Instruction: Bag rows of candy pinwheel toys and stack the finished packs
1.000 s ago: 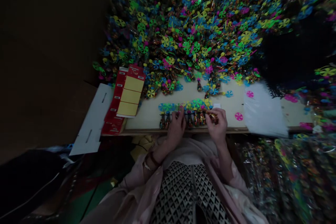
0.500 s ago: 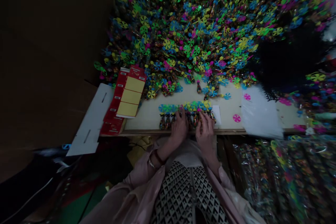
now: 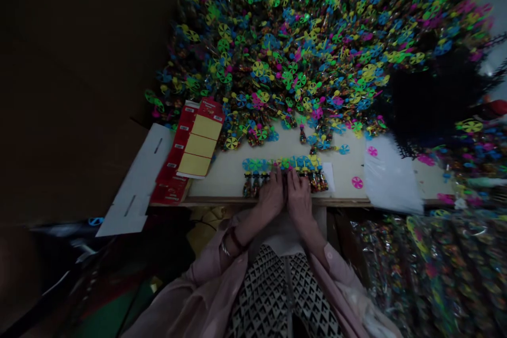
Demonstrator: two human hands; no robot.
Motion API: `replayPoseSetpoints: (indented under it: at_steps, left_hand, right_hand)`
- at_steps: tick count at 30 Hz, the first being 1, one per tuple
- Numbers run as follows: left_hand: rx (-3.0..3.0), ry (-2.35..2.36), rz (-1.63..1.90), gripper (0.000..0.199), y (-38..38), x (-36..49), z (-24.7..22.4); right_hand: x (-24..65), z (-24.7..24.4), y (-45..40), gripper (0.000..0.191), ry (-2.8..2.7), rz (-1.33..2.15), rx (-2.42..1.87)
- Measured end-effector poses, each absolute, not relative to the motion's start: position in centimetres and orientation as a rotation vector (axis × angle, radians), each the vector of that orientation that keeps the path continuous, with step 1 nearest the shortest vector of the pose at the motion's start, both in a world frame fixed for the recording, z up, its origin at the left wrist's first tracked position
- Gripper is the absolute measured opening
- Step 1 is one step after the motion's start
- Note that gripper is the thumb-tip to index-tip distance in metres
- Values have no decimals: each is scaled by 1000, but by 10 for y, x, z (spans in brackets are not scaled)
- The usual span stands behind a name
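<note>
A row of small clear bottle-shaped toys [image 3: 318,182] lies along the table's front edge. They hold colourful pieces and are set along a thin black strip [image 3: 253,174]. Blue, green and yellow fan wheels [image 3: 303,162] point away from me above the strip. My left hand [image 3: 271,196] is closed on the middle of the row, fingers bent down onto it. Close beside it, my right hand [image 3: 299,199] has its fingers together on the same row. Both hands' fingertips and what lies right under them are partly hidden.
Behind the row rises a big heap of similar fan-wheel toys [image 3: 277,63]. Red and yellow cardboard sheets [image 3: 198,145] and a white slotted card [image 3: 137,179] lie at left. A plastic bag [image 3: 390,174] and a loose pink wheel [image 3: 357,182] are at right, with bagged toys [image 3: 447,269] below.
My right hand has moved left along the row, closer to my left hand, uncovering the toys at the right end. My left hand stays at about the same spot. The view has shifted slightly.
</note>
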State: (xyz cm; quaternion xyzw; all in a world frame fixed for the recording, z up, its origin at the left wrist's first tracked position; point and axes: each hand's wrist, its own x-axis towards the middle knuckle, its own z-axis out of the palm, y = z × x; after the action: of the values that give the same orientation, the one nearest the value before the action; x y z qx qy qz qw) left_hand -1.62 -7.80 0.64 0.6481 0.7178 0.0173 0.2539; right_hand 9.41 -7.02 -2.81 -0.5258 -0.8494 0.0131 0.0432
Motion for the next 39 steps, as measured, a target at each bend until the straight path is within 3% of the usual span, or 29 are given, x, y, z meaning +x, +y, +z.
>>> replayPoseSetpoints:
  at_steps: [10,13,15,18,21,25,29,33,39]
  left_hand:
    - [1942,1702,216,64,-75,-50,-3]
    - [1988,1594,404,49,-46,-96,-2]
    - [1952,1842,513,41,-16,-127,-5]
    - [1958,2124,490,34,27,-157,-13]
    - [2073,2039,507,21,51,-168,-16]
    - [1862,1902,1061,19,49,-170,-2]
    - [1168,1579,1544,26,26,-164,21]
    - [876,1246,1452,30,-1,-148,34]
    - [689,884,1209,32,-20,-124,34]
  right_hand:
    - [94,-17,-71,56,-2796,18,-1483]
    - [105,-1,-64,56,-2841,111,-1395]
    - [111,10,-51,48,-2838,250,-1282]
    - [108,18,-17,36,-2694,473,-1154]
    - [88,16,24,31,-2537,650,-1088]
    - [60,18,58,31,-2266,856,-1039]
    - [45,36,52,49,-2124,1033,-994]
    - [40,34,19,54,-2170,1062,-1006]
    - [52,1,-23,44,-2029,1034,-1074]
